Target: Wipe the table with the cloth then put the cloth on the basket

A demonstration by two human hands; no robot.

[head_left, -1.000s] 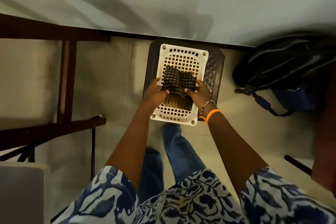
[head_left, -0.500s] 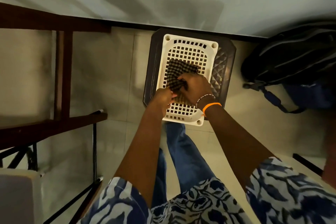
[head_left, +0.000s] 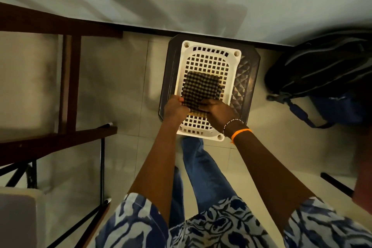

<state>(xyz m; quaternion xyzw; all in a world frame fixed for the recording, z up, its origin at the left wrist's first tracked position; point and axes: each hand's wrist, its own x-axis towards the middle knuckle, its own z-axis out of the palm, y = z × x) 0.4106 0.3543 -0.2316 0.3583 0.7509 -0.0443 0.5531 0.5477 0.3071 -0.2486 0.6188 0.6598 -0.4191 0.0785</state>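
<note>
A dark checked cloth (head_left: 201,88), folded into a flat rectangle, lies on the white perforated basket (head_left: 209,58), which sits upside down on a dark stool on the floor. My left hand (head_left: 175,107) pinches the cloth's near left corner. My right hand (head_left: 218,109), with a bead bracelet and an orange band at the wrist, grips the cloth's near edge. The near part of the cloth is hidden under both hands.
A dark plastic stool (head_left: 245,78) carries the basket, against a pale wall. A black and blue backpack (head_left: 326,74) lies on the tiled floor to the right. Brown wooden table frame (head_left: 68,86) stands at left. My legs in jeans (head_left: 203,169) are below.
The cloth was bunched between my hands and now lies folded and flattened on the basket. Both hands have slid back to its near edge.
</note>
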